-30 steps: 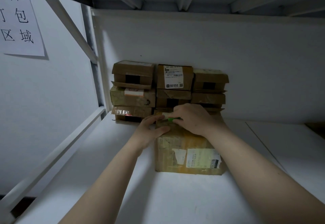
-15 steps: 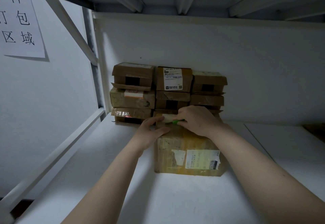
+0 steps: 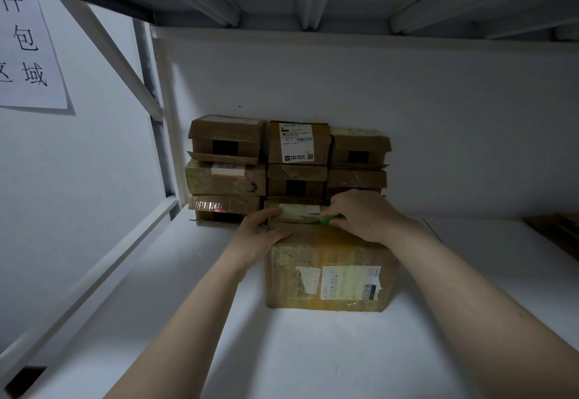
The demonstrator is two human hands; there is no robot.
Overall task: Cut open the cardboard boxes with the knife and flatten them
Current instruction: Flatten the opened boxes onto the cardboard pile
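Observation:
A taped cardboard box [image 3: 326,273] with a white shipping label stands on the white shelf in front of me. My left hand [image 3: 257,235] grips its top left corner, thumb on the near face and fingers over the top. My right hand [image 3: 363,214] is curled round a green-handled knife [image 3: 329,219] and holds it against the top of the box near the back edge. The blade is hidden.
Several small cardboard boxes [image 3: 288,167] are stacked against the back wall behind the big box. A white shelf rail [image 3: 94,273] runs along the left edge. The shelf above hangs low overhead. Something brown and flat [image 3: 557,229] lies at the far right.
My right hand with the knife has slid to the right along the top of the box. My left hand has stayed on the corner.

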